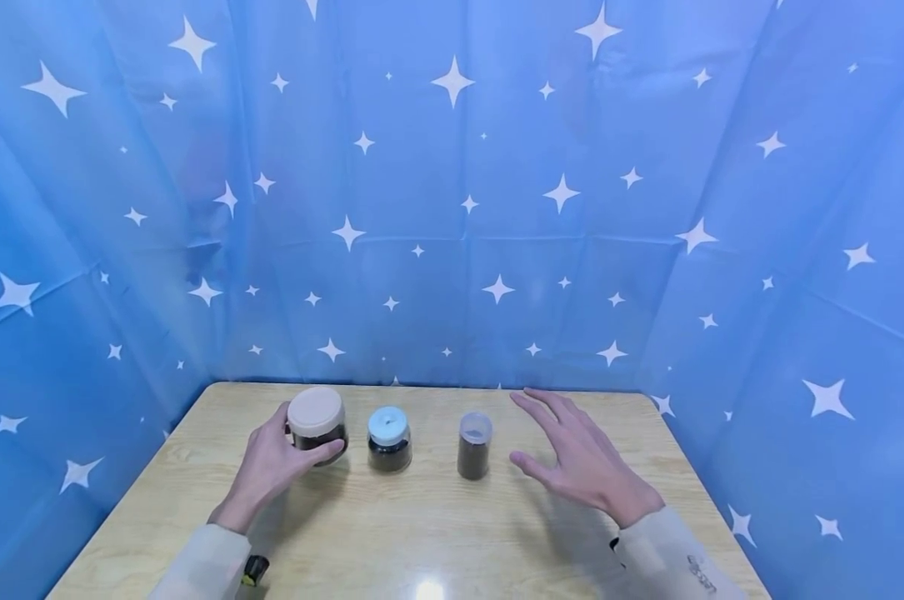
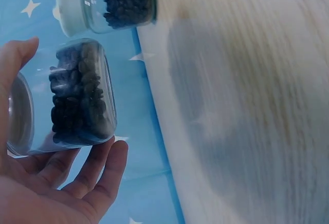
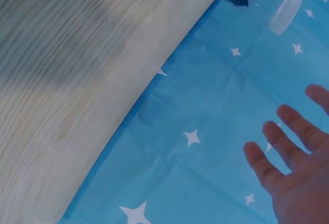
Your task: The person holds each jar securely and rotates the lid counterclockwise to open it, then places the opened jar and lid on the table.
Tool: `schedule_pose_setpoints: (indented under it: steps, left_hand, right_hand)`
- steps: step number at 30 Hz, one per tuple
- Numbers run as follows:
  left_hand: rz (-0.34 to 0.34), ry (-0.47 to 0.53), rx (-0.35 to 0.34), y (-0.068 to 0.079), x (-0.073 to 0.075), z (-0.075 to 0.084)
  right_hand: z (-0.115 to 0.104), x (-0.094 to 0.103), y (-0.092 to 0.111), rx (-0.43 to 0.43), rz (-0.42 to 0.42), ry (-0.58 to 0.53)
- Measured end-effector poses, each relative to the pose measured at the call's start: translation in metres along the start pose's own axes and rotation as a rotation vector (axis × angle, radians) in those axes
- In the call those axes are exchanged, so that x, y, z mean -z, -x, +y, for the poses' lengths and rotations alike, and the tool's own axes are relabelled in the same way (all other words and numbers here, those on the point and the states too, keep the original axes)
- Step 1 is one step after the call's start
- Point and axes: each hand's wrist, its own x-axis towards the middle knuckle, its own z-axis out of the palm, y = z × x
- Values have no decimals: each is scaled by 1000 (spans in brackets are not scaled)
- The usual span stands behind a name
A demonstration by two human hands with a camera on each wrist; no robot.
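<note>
Blue starry curtain [image 1: 422,183] behind the left hand [image 1: 270,468] around a partly hidden leftmost jar [image 1: 317,413], right hand [image 1: 582,457] outspread.

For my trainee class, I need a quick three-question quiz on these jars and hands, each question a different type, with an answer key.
1. Which hand's grip holds the large pale-lidded jar?
2. True or false: the right hand is touching the narrow container.
3. In the head view, the lid of the middle jar is: (a) red, (b) black, (c) light blue.

Key:
1. The left hand.
2. False; there is a gap between them.
3. c.
</note>
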Motion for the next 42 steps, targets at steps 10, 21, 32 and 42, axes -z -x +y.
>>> schedule_pose_setpoints:
  steps: [10, 21, 32, 42]
  left_hand:
    - [24, 5, -80, 9, 3, 28]
    - [34, 72, -208, 16, -5, 50]
    - [-11, 123, -273, 21, -19, 65]
    - [-56, 164, -328, 19, -30, 76]
  right_hand:
    - [-6, 4, -10, 13, -18, -19]
    - [-17, 6, -21, 35, -10, -39]
    - [-26, 7, -25, 62, -15, -37]
    - [-35, 5, -33, 91, -5, -28]
